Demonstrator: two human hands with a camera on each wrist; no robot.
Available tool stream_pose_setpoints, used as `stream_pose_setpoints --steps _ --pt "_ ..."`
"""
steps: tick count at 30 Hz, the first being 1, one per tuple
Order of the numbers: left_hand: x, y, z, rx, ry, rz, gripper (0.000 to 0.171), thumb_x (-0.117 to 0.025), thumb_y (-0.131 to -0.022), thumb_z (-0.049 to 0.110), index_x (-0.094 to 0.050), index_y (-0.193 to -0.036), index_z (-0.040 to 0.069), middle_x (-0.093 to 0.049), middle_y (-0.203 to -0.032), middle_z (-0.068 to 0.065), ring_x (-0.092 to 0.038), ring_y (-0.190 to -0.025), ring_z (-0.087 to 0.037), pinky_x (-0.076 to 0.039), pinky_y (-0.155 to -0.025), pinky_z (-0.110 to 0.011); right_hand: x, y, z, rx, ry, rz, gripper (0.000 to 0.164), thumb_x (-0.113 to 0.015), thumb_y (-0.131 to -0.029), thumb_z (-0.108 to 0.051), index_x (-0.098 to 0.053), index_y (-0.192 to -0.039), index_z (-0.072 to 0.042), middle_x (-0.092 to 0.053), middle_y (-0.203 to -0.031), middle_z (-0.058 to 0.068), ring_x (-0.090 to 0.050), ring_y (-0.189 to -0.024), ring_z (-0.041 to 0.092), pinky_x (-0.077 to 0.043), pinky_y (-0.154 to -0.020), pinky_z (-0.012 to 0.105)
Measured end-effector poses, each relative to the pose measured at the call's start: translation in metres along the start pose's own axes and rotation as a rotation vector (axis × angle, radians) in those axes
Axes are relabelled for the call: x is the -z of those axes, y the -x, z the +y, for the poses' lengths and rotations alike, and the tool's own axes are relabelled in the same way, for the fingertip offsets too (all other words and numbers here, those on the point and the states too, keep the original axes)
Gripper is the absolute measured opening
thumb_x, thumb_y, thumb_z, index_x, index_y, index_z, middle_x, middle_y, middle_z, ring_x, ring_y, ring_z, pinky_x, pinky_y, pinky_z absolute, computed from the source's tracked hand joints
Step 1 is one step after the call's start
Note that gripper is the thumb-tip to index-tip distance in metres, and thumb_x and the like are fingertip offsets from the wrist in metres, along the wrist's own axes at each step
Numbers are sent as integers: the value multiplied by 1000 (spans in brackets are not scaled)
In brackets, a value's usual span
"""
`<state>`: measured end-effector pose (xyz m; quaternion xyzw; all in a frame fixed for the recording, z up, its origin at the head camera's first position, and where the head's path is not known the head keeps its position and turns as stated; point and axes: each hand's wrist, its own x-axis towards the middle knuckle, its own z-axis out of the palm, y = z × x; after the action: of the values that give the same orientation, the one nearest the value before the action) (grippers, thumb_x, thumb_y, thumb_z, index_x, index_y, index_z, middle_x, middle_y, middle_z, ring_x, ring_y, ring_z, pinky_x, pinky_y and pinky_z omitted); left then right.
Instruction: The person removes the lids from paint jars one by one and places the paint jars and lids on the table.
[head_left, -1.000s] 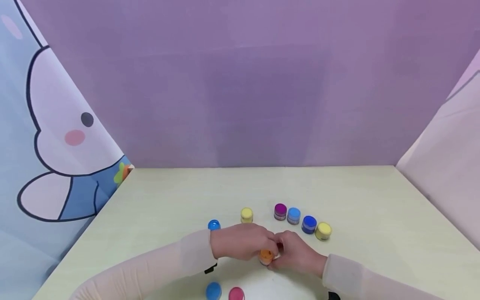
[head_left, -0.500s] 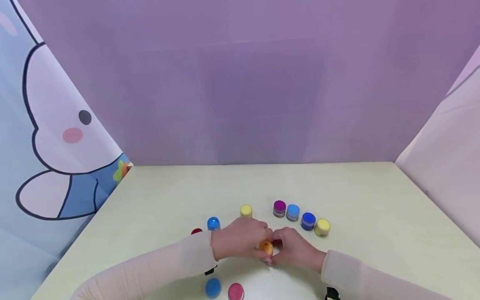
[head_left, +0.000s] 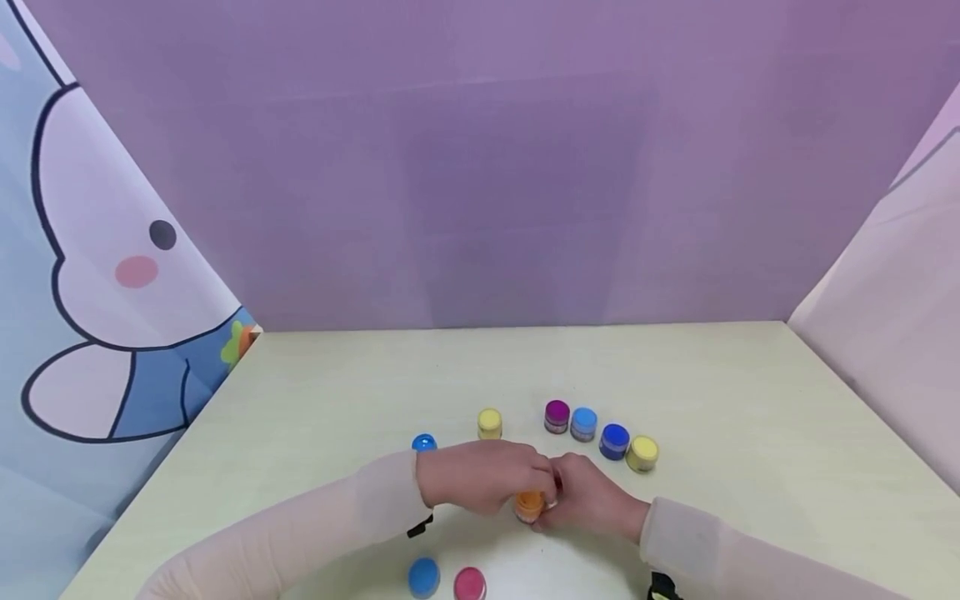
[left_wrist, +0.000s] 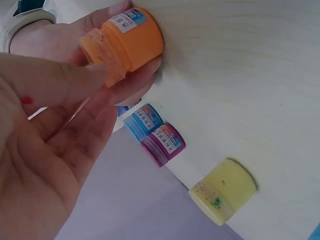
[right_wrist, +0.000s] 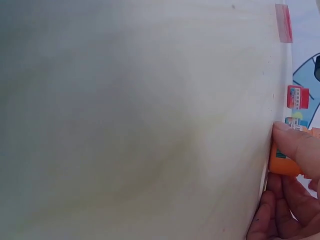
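Note:
An orange paint jar (head_left: 529,505) stands between both hands near the middle of the table. My right hand (head_left: 592,497) grips its body from the right, thumb on the near side; the right wrist view shows the thumb and curled fingers around the orange jar (right_wrist: 284,164). Over the jar's top arches my left hand (head_left: 483,477), fingers curled at the rim. In the left wrist view the left thumb (left_wrist: 75,80) presses the jar's narrower top end, while the labelled body of the orange jar (left_wrist: 137,40) rests in the right hand's fingers.
Behind the hands stand a purple jar (head_left: 557,416), a light blue jar (head_left: 584,424), a dark blue jar (head_left: 615,442) and two yellow jars (head_left: 642,453). A blue jar (head_left: 424,442) peeks over the left sleeve. Nearer are a blue jar (head_left: 424,577) and a pink jar (head_left: 470,584).
My left hand turned, its thumb coming to the jar's near side half a second ago; now the thumb is back out of the head view and the orange front shows. The right hand keeps its grip.

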<state>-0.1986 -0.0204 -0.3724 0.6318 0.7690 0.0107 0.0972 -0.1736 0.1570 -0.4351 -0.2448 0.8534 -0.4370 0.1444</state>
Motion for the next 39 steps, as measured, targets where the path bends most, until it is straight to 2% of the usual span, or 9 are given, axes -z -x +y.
stream_pose_setpoints --steps 7,10,14,18,24,27,31,39 --pt "0 -1 1 26 -6 -8 33 -67 -80 6 -61 -110 17 -57 -108 9 -49 -97 0 -31 -87 -10 -2 0 -3 -24 -12 1 29 -79 -66 -20 -65 -91 -14 -63 -80 -8 -55 -70 10 -47 -66 27" --pt "-2 -1 2 47 8 -2 27 -66 -82 13 -61 -109 16 -57 -102 8 -49 -89 1 -33 -82 -8 -2 0 -3 -30 8 -6 30 -80 -66 -21 -65 -91 -14 -61 -77 -9 -53 -68 11 -45 -64 26" --pt "-3 -2 4 137 46 17 22 -69 -80 24 -63 -101 17 -55 -88 9 -46 -74 1 -35 -70 -7 -1 0 -4 -22 45 -4 28 -80 -65 -21 -65 -89 -15 -58 -71 -9 -49 -65 11 -42 -61 25" --pt "-3 -3 6 243 93 40 23 -69 -80 30 -62 -98 18 -49 -78 10 -43 -67 -1 -35 -60 -9 0 0 -5 20 73 9 28 -80 -64 -18 -65 -87 -15 -59 -72 -12 -50 -65 9 -43 -62 25" --pt "-3 -2 9 330 126 75 20 -68 -80 31 -63 -94 18 -48 -70 11 -42 -62 -2 -33 -54 -13 -1 0 -5 41 71 4 28 -80 -65 -19 -67 -90 -16 -60 -75 -13 -50 -67 10 -44 -64 26" --pt "-3 1 9 331 109 91 19 -68 -80 32 -63 -92 18 -48 -70 11 -41 -62 -2 -33 -54 -13 -1 0 -5 39 75 8 27 -79 -66 -20 -67 -90 -16 -60 -75 -12 -50 -67 11 -45 -65 27" --pt "-2 5 9 296 92 95 20 -68 -80 31 -64 -94 18 -49 -74 11 -43 -65 0 -34 -58 -10 -1 0 -4 34 84 10 28 -80 -65 -19 -67 -89 -15 -61 -77 -12 -51 -68 11 -46 -66 26" --pt "3 13 14 282 66 59 28 -75 -73 21 -65 -99 20 -54 -83 11 -45 -71 0 -36 -68 -10 1 1 -3 32 97 11 32 -80 -64 -18 -67 -93 -14 -60 -78 -12 -50 -71 13 -45 -67 28"
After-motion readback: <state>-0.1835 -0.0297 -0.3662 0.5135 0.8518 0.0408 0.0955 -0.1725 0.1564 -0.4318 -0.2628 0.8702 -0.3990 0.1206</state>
